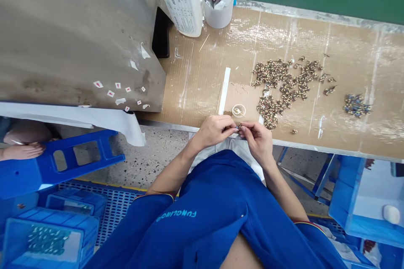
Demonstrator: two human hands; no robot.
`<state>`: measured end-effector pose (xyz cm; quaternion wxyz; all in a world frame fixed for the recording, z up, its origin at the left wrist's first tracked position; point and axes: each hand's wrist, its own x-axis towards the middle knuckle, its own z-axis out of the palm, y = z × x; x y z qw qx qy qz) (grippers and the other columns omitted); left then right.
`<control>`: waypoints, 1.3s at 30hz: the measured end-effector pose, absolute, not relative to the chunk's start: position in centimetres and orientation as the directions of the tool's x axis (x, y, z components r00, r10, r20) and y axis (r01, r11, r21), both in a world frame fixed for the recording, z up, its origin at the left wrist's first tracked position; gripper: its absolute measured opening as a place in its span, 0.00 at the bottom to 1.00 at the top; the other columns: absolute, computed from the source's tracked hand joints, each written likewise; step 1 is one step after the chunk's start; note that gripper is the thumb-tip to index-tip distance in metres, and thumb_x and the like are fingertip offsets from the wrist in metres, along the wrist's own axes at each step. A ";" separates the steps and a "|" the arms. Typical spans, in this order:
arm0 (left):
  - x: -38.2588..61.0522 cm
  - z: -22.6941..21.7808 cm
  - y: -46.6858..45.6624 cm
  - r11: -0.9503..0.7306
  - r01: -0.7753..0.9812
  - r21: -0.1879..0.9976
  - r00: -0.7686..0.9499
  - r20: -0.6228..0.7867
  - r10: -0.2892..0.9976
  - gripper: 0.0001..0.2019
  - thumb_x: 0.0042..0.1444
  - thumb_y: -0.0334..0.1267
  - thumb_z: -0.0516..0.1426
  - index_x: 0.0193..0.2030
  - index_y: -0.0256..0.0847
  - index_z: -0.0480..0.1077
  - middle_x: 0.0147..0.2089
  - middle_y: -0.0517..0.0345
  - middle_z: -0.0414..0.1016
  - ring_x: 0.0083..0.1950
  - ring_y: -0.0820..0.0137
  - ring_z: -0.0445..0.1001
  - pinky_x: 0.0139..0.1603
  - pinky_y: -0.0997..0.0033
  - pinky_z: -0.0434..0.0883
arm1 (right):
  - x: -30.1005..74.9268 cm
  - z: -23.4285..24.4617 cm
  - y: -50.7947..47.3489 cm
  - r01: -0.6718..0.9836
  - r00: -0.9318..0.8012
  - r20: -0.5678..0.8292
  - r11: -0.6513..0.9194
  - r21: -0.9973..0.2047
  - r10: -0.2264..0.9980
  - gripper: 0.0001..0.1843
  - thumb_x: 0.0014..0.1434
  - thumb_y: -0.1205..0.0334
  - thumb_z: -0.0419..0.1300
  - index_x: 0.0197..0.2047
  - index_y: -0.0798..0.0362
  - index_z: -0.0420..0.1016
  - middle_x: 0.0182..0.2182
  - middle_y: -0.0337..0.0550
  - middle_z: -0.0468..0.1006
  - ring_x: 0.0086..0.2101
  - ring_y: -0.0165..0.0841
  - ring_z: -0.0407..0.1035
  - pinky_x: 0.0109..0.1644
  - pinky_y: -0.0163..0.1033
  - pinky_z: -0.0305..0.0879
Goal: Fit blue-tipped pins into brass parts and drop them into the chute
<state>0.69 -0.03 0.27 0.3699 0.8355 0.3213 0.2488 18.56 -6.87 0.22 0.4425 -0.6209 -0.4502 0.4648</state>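
Note:
My left hand (212, 131) and my right hand (260, 139) meet at the table's front edge, fingertips pinched together. Between them is a small metal part (239, 127), mostly covered by the fingers; a bluish bit shows at the left fingertips. Just beyond, a round white ring (239, 111) with a thin pale strand inside lies on a brown cardboard piece (248, 96). A large pile of small brass-coloured ringed parts (285, 82) spreads to the right of my hands. Farther right sits a smaller heap of similar parts with blue on them (356, 105).
A white tub (218, 2) with scraps stands at the back beside a white printed container (183, 4). Left is a metal surface (78, 29) bearing small stickers. Another person's hand (23, 151) rests on a blue stool (78, 157). Blue bins (353, 201) flank me below.

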 end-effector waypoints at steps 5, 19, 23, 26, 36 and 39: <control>0.7 0.1 -0.1 -0.530 0.371 0.762 0.678 0.168 0.716 0.12 0.68 0.38 0.56 0.32 0.37 0.72 0.29 0.58 0.74 0.31 0.72 0.72 0.34 0.73 0.66 | 18.7 0.1 -7.0 0.156 0.131 -0.171 -0.191 -0.969 0.976 0.17 0.63 0.45 0.64 0.40 0.50 0.79 0.29 0.42 0.82 0.28 0.32 0.77 0.33 0.39 0.77; 0.2 -0.5 -0.1 -0.627 0.303 0.717 0.704 0.275 0.655 0.16 0.71 0.39 0.50 0.33 0.38 0.70 0.29 0.57 0.73 0.31 0.71 0.71 0.33 0.72 0.65 | 19.4 0.8 -6.2 0.278 -0.116 -0.135 -0.098 -0.956 0.984 0.07 0.66 0.60 0.58 0.35 0.51 0.73 0.28 0.40 0.77 0.28 0.32 0.71 0.32 0.37 0.68; 0.0 -0.4 -0.2 -0.611 0.270 0.744 0.702 0.283 0.654 0.14 0.70 0.37 0.51 0.32 0.38 0.69 0.29 0.58 0.72 0.30 0.72 0.70 0.32 0.73 0.64 | 19.1 0.8 -6.2 0.293 -0.120 -0.109 -0.070 -0.953 0.987 0.06 0.65 0.62 0.58 0.34 0.51 0.72 0.27 0.39 0.76 0.27 0.31 0.70 0.33 0.37 0.66; -0.1 -0.3 -0.4 -0.586 0.314 0.747 0.692 0.242 0.680 0.13 0.69 0.35 0.52 0.32 0.38 0.69 0.29 0.58 0.72 0.29 0.72 0.69 0.31 0.72 0.63 | 18.3 0.8 -6.6 0.342 -0.057 -0.054 -0.031 -0.939 0.997 0.08 0.65 0.63 0.57 0.32 0.50 0.70 0.27 0.38 0.75 0.28 0.31 0.70 0.33 0.37 0.65; 0.3 0.3 -0.2 -0.498 0.282 0.820 0.648 0.220 0.729 0.11 0.69 0.36 0.55 0.34 0.37 0.72 0.29 0.59 0.73 0.28 0.74 0.69 0.31 0.74 0.64 | 18.2 0.3 -7.0 0.109 0.063 -0.173 -0.179 -0.978 0.983 0.14 0.65 0.47 0.61 0.38 0.50 0.76 0.30 0.42 0.81 0.26 0.31 0.73 0.32 0.38 0.73; 0.2 0.5 -0.1 -0.477 0.269 0.837 0.646 0.210 0.733 0.11 0.69 0.38 0.56 0.36 0.37 0.73 0.29 0.59 0.74 0.28 0.74 0.69 0.31 0.75 0.65 | 18.4 0.2 -7.0 0.050 0.058 -0.216 -0.219 -0.974 0.975 0.19 0.63 0.42 0.63 0.38 0.51 0.78 0.29 0.42 0.81 0.27 0.31 0.74 0.33 0.39 0.75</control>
